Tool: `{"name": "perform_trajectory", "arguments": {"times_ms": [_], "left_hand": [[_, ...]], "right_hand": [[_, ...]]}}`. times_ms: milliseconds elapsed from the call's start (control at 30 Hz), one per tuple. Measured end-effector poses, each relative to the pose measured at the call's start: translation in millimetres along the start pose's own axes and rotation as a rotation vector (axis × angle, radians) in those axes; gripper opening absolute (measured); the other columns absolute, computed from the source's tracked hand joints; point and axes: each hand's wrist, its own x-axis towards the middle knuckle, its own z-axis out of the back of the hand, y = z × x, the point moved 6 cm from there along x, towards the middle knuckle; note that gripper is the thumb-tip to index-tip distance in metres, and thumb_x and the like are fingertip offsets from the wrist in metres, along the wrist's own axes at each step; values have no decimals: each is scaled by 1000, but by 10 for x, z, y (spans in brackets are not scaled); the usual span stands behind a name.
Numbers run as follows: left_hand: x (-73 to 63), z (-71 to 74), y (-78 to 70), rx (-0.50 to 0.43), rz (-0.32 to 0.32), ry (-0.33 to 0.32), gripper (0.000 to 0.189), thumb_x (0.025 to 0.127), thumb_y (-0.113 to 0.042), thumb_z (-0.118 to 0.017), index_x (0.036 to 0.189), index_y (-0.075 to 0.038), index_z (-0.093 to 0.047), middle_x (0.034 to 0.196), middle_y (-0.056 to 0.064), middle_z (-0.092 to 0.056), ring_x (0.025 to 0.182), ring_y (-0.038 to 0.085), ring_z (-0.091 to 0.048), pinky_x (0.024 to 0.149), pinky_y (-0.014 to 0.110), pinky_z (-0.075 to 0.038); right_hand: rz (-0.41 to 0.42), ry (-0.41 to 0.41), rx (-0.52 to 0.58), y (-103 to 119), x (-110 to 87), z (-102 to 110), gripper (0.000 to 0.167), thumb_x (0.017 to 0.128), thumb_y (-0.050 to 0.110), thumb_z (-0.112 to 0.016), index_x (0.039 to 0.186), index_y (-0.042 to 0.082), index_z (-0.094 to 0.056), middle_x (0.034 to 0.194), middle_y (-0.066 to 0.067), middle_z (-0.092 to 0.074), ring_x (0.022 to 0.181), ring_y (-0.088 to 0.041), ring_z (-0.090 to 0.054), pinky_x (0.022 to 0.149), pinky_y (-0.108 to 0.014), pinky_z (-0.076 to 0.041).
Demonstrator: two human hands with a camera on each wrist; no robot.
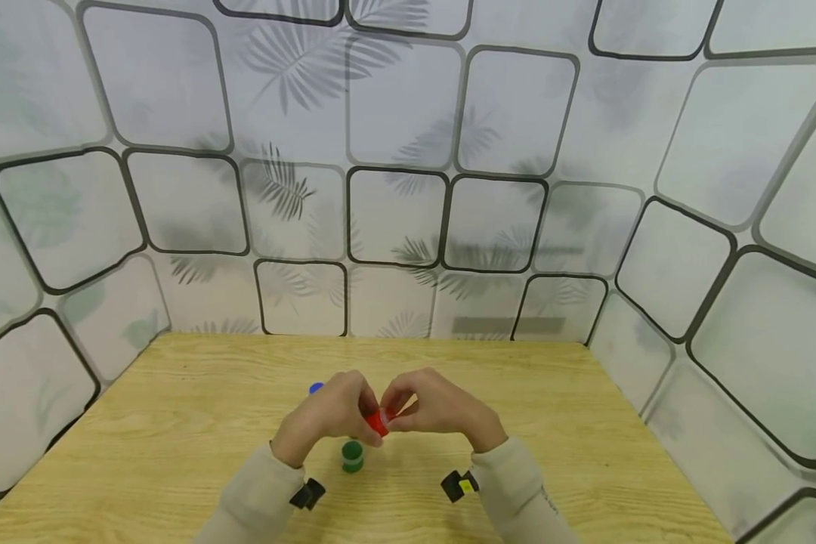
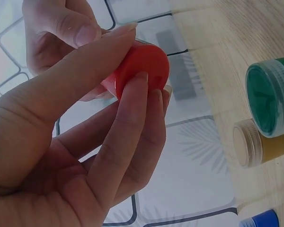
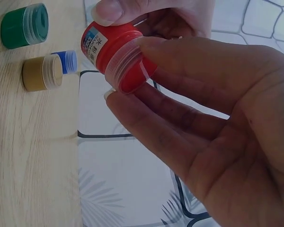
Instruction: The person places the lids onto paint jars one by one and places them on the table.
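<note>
Left hand (image 1: 333,423) and right hand (image 1: 442,412) both pinch 1 red jar (image 1: 378,421) — above mid-table (image 1: 585,423), edges well apart.

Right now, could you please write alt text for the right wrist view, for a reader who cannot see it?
Two hands hold a small red jar in the air, the right hand pinching its clear lid and the left hand gripping its body. On the wooden table beyond stand a green jar, a tan jar and a blue jar.
</note>
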Motion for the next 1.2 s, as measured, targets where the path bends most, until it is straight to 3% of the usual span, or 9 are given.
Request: {"name": "perform_trajectory", "arguments": {"times_ms": [200,633,1067,1200], "left_hand": [[-2,-3,-6,0,-10,4,16,71,-10,-94,77,-10,-79,69,-4,-72,62,11,-63,58,27,-54],[-4,-6,-15,-5,-6,4,15,73,-9,-93,74,-11,-78,66,-4,-71,60,10,-61,57,27,-53],[-16,-3,-12,-6,5,17,15,73,-10,-93,74,-11,-78,68,-3,-72,60,11,-62,58,27,-54],[-17,-5,-3,3,14,17,16,72,-10,-94,74,-11,-78,68,-2,-72,61,10,-63,58,27,-54]], "right_hand": [[-3,-4,-59,-3,3,1,12,94,16,-76,103,9,-75,98,-5,-77,84,-3,-70,76,-18,-58],[-5,-5,-95,-21,6,-2,13,97,21,-73,101,9,-77,93,-4,-79,78,0,-70,75,-18,-57],[21,8,-82,4,7,-10,11,95,10,-74,106,8,-76,102,-6,-78,87,-6,-73,79,-17,-58],[22,8,-54,-1,9,-20,15,93,7,-76,108,7,-75,105,-8,-77,93,-11,-75,82,-22,-60]]}}
